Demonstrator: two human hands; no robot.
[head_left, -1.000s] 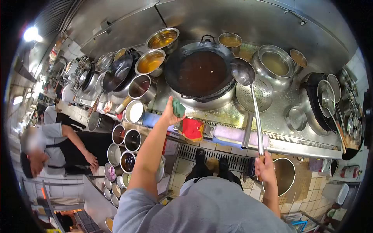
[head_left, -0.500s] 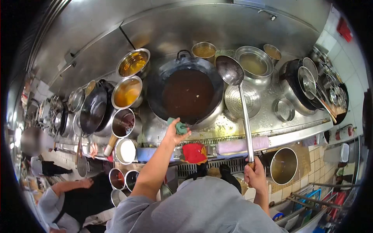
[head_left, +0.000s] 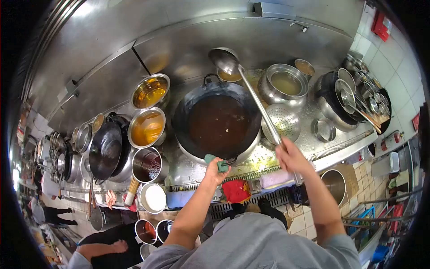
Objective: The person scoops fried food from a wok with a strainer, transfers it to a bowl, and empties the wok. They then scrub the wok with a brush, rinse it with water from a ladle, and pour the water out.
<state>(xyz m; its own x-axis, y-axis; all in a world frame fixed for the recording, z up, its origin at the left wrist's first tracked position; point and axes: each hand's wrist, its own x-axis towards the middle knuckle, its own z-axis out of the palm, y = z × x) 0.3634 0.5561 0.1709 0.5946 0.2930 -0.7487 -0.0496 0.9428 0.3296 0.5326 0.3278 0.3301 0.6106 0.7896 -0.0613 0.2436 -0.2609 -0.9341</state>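
The left hand (head_left: 216, 170) is clamping its grip on a green cloth pad (head_left: 209, 158) at the near handle of the wide black wok (head_left: 218, 123), mid-worktop (head_left: 313, 141). The right hand (head_left: 290, 157) is closing its grip around a long steel ladle (head_left: 251, 92), whose bowl is hovering at the back edge.

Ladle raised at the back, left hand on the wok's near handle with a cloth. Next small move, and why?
Likely lower the ladle into the small pot behind the wok: its bowl hangs just over that pot, the right hand grips the handle, and the left hand steadies the wok through a green cloth.
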